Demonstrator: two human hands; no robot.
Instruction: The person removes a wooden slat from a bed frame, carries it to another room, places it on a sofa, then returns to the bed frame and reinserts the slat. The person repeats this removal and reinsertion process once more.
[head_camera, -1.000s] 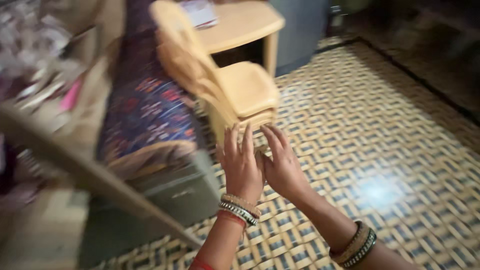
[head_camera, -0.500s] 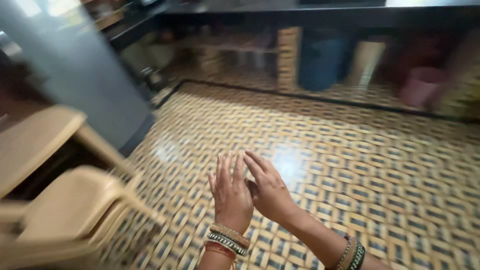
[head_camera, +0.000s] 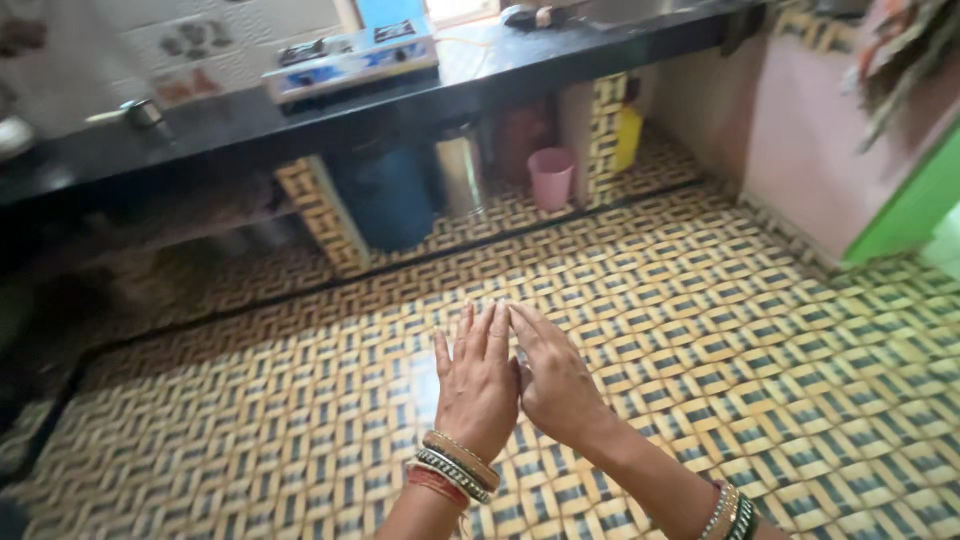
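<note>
Hands, left (head_camera: 478, 385) and right (head_camera: 556, 385), hover empty, fingers flat, touching above patterned floor (head_camera: 760, 330), table (head_camera: 250, 125) far ahead.

Daylight entered from a window (head_camera: 455, 8) far above the fingers (head_camera: 495, 330) and washed the black counter (head_camera: 520, 60) with pale glare. A soft bright patch lay on the patterned floor (head_camera: 700, 330) just left of the fingers. Beneath the counter, up and left of the fingers, deep shadow hid detail. The top right corner was blurred, and the edges bent slightly.
</note>
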